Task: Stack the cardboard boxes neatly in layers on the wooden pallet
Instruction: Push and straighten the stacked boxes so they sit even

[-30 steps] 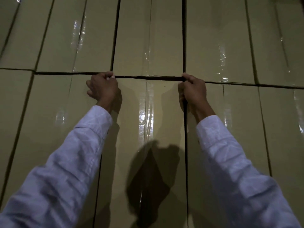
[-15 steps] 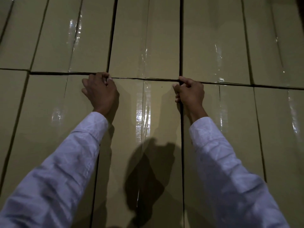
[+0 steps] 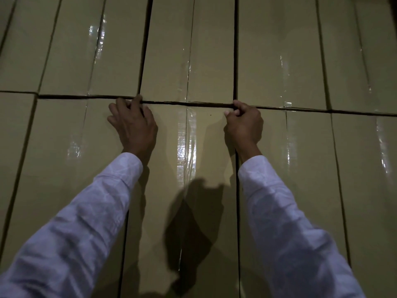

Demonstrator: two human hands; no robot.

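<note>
The left hand [image 3: 135, 123] and the right hand [image 3: 243, 125] are hooking curled fingers over the far edge of the tan, tape-sealed cardboard box [image 3: 167, 151] lying wedged among matching boxes [image 3: 279, 61], probably gripping it for an even backward pull.

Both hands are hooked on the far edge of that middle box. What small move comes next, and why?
Probably tip the far edge of the middle box up and draw it nearer. The left hand and right hand curl fingertips into the gap at its far corners, and neighbouring boxes hem it in on both sides.
</note>
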